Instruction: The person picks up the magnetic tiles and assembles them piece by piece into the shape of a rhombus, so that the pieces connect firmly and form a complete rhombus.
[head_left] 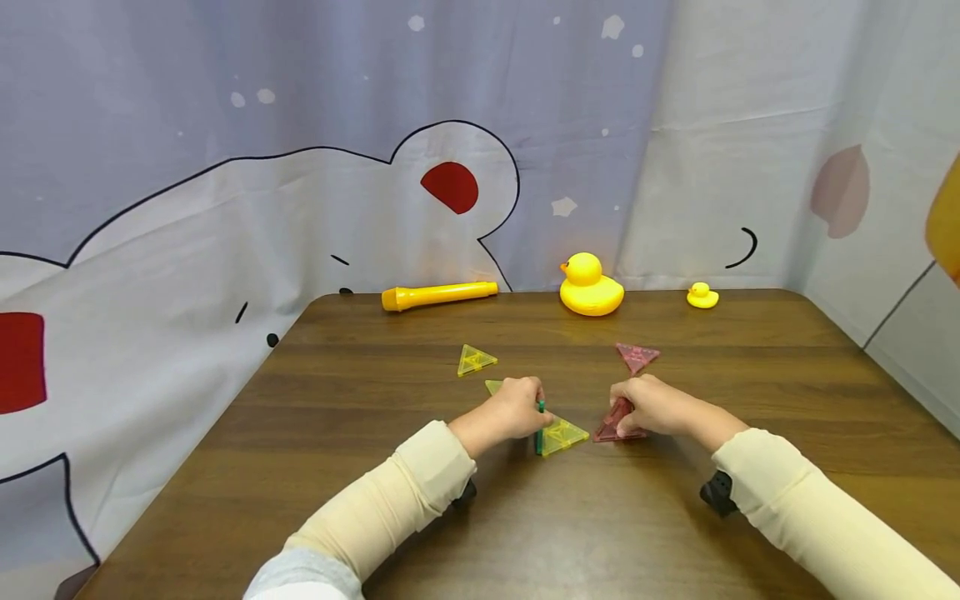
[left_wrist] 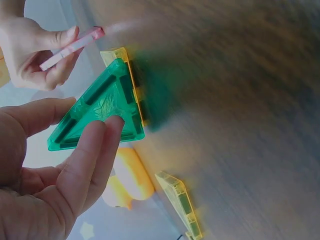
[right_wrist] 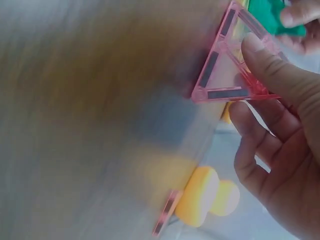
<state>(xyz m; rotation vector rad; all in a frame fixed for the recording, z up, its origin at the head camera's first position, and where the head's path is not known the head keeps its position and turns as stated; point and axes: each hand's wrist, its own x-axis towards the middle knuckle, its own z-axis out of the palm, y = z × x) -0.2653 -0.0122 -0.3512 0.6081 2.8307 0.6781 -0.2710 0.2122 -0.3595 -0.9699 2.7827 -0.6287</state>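
My left hand (head_left: 513,408) pinches a green triangular magnetic tile (left_wrist: 102,107) between thumb and fingers, tilted up with an edge at a yellow triangular tile (head_left: 564,435) on the table. In the right wrist view, a translucent pink triangular tile (right_wrist: 225,94) is gripped by my right hand (right_wrist: 285,110). That hand is right of the yellow tile in the head view. A yellow corner (head_left: 492,387) shows behind my left hand; the rest is hidden. Farther back lie another yellow triangular tile (head_left: 476,362) and another pink triangular tile (head_left: 637,357).
Along the back edge of the brown wooden table (head_left: 360,475) are a yellow toy microphone (head_left: 442,295), a large yellow rubber duck (head_left: 591,287) and a small one (head_left: 702,296). A printed curtain (head_left: 300,217) hangs behind the table.
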